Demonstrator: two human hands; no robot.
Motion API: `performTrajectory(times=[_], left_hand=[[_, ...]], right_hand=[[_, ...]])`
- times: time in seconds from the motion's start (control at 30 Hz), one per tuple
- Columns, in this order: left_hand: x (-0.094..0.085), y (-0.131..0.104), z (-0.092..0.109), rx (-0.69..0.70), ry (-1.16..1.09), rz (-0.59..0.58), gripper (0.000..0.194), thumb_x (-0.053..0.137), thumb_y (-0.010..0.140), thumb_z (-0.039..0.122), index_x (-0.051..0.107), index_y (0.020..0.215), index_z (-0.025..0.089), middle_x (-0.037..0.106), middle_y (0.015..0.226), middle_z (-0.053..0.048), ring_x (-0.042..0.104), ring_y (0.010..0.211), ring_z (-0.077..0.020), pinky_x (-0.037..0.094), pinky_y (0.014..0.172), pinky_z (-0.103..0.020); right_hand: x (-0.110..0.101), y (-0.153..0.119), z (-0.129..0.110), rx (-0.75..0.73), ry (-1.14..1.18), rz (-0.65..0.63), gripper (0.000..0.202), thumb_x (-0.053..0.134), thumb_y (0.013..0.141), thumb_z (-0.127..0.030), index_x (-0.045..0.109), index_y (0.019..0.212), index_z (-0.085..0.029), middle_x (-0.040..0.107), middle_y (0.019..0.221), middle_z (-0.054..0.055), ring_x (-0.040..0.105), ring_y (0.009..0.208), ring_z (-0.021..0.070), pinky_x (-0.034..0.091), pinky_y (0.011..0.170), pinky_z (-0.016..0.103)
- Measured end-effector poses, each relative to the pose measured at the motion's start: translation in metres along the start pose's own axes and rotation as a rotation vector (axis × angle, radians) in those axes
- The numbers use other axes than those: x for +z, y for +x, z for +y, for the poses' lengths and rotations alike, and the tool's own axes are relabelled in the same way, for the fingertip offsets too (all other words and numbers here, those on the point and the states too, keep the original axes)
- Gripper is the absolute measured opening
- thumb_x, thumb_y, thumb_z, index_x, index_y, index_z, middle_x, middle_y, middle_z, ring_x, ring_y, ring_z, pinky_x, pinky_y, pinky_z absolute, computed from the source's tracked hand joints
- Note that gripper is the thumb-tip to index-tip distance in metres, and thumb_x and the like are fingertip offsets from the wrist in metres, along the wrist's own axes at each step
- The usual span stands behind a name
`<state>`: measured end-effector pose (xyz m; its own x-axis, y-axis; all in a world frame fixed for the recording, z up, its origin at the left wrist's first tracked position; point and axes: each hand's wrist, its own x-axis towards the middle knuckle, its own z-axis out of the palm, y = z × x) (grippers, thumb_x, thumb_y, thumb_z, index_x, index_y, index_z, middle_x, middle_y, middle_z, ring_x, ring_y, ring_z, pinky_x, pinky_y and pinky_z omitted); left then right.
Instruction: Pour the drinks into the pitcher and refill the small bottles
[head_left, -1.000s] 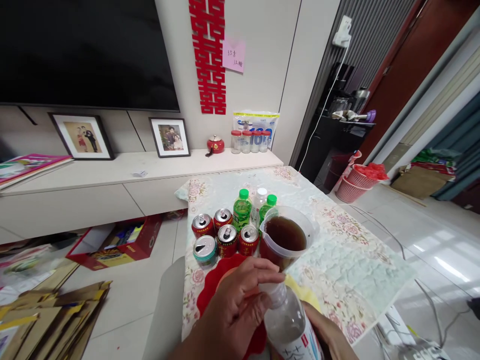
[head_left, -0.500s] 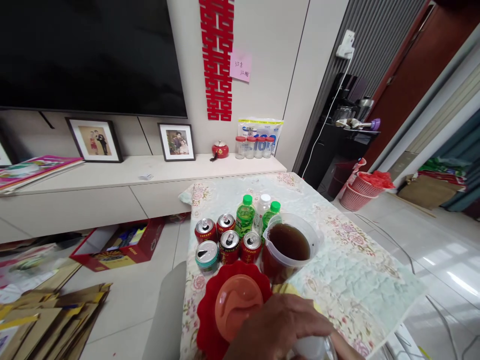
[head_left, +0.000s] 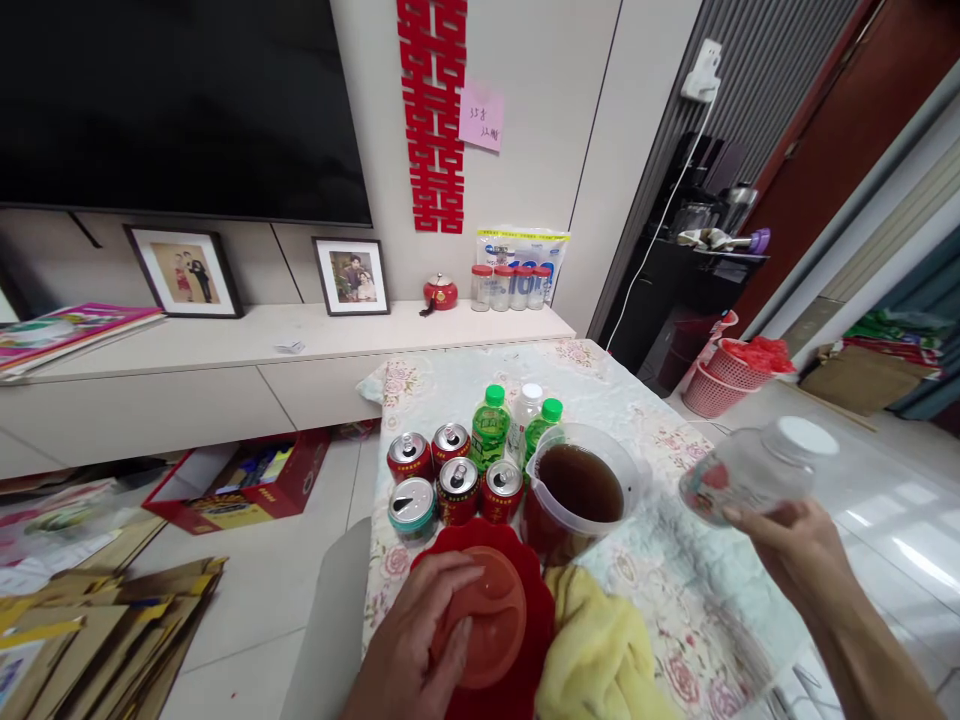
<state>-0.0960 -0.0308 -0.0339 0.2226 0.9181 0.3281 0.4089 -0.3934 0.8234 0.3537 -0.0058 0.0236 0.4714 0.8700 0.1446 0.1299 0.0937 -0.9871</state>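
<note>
In my right hand (head_left: 787,540) is a clear plastic bottle (head_left: 750,478) with a white cap, tilted nearly sideways over the table's right side. My left hand (head_left: 424,635) lies over a round orange lid (head_left: 495,640) with a curved ridge, thumb and fingers apart. Under that lid spreads a red scalloped dish (head_left: 536,600). A yellow cloth (head_left: 604,650) is bunched beside the dish. Behind it stands a translucent pitcher (head_left: 574,520) of dark brown liquid. Several opened drink cans (head_left: 459,490) cluster left of the pitcher.
Green-capped bottles (head_left: 491,428) and a white-capped bottle (head_left: 523,418) stand behind the cans. A floral cloth covers the table (head_left: 667,640). Red-lidded jars (head_left: 510,288) sit on the white cabinet (head_left: 337,345). A grey chair edge (head_left: 330,620) and flattened cardboard (head_left: 150,620) are at left.
My right hand has moved up and right, carrying the clear bottle out from the bottom edge. My left hand has shifted left, away from the bottle, onto the orange lid. The yellow cloth is uncovered.
</note>
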Motion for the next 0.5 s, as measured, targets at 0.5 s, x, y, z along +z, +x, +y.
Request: performTrajectory(times=[0.5], left_hand=[[0.027, -0.031, -0.088, 0.027, 0.74, -0.147, 0.044, 0.063, 0.103, 0.024, 0.075, 0.145, 0.023, 0.081, 0.143, -0.02, 0.085, 0.118, -0.0367, 0.072, 0.097, -0.037]], right_hand=[[0.148, 0.08, 0.061, -0.12, -0.207, -0.399, 0.034, 0.076, 0.114, -0.046, 0.073, 0.129, -0.016, 0.071, 0.124, 0.006, 0.074, 0.102, 0.0246, 0.067, 0.088, 0.038]])
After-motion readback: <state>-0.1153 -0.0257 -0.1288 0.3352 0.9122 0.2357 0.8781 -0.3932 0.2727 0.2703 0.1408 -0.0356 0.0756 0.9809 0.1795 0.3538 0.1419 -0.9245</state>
